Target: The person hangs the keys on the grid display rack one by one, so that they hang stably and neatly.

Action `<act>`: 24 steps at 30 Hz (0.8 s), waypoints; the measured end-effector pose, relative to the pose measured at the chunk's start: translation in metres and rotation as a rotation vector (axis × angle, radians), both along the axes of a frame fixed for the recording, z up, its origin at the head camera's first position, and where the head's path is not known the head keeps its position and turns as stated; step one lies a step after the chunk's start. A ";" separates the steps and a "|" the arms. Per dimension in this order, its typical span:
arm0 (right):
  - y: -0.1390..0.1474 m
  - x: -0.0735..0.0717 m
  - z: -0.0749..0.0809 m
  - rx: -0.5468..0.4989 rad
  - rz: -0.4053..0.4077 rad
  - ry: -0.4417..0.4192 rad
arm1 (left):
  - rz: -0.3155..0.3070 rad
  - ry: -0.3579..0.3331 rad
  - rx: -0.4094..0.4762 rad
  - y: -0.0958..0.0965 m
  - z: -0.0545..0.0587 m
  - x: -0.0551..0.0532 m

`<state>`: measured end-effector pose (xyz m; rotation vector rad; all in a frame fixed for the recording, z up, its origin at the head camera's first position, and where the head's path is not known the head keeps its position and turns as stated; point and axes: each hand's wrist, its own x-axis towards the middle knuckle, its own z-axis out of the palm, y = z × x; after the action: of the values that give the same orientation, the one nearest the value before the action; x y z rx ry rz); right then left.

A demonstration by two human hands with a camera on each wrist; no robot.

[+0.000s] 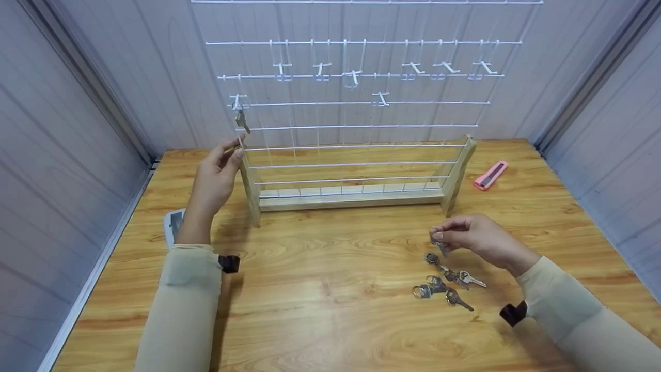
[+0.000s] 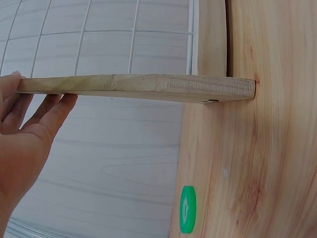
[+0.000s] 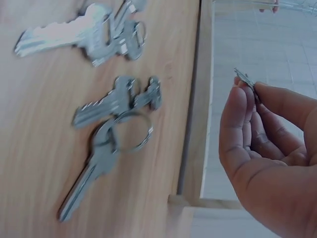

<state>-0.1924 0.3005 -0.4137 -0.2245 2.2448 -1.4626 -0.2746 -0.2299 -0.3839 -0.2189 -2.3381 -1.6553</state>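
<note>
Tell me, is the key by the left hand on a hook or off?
On: the key hangs from the leftmost hook of the rack, above the table, near the left hand.

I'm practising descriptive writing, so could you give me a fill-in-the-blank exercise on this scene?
1. The right hand's grip holds a ____ above others on the table.
2. The left hand's grip is on a side piece made of ____.
3. The slim object right of the rack is mostly ____ in colour.
4. The number of white hooks bearing a hanging key is ____.
Missing words: key; wood; pink; one.
</note>
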 end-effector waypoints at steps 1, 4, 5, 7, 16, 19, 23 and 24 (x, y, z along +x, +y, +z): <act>-0.002 0.000 0.002 -0.012 -0.003 0.005 | 0.001 0.002 0.001 0.000 0.000 0.000; -0.011 -0.001 0.008 -0.054 -0.013 0.023 | -0.001 0.008 0.006 -0.001 -0.001 0.000; -0.015 -0.001 0.011 -0.065 -0.017 0.029 | -0.001 0.008 0.006 -0.001 -0.001 0.000; -0.023 -0.001 0.016 -0.081 -0.025 0.043 | -0.003 0.006 0.012 -0.001 -0.001 0.000; -0.062 -0.003 0.043 -0.227 -0.004 0.103 | -0.007 -0.013 0.013 0.000 -0.001 0.001; -0.074 -0.005 0.053 -0.284 -0.007 0.106 | -0.002 -0.007 0.015 0.000 -0.001 0.001; -0.091 -0.008 0.065 -0.354 -0.004 0.084 | 0.006 -0.001 0.017 0.001 -0.001 0.001; -0.095 -0.009 0.068 -0.365 -0.001 0.079 | 0.007 0.000 0.017 0.001 -0.001 0.001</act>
<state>-0.2011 0.2056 -0.3462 -0.4001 2.0197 -1.8867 -0.2733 -0.2290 -0.3850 -0.2067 -2.3208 -1.6718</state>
